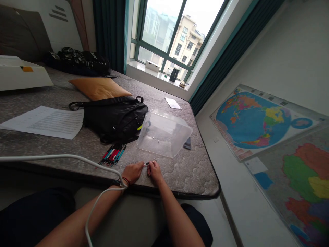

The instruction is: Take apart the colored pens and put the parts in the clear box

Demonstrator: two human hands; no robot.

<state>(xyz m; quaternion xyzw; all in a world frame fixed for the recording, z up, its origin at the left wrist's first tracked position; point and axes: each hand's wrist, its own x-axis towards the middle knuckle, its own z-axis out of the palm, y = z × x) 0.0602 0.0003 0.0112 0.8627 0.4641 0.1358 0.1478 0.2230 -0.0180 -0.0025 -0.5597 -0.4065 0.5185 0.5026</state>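
Note:
Near the front edge of the mattress, my left hand (133,172) and my right hand (155,171) come close together. Both have their fingers closed on a short, slim pen (146,164), white on the left and dark toward the right; most of it is hidden by the fingers. To the left lies a pile of several red, black and teal pens (113,154). Just beyond my hands rests a clear plastic bin (164,149), with a few tiny dark bits showing through it.
A white cable (77,156) runs across my left wrist. Behind the pens are a black backpack (115,120), printed paper (48,121) and an orange-brown cushion (100,88). A small white sheet (173,103) lies near the window. The mattress (195,178) ends close to the map wall.

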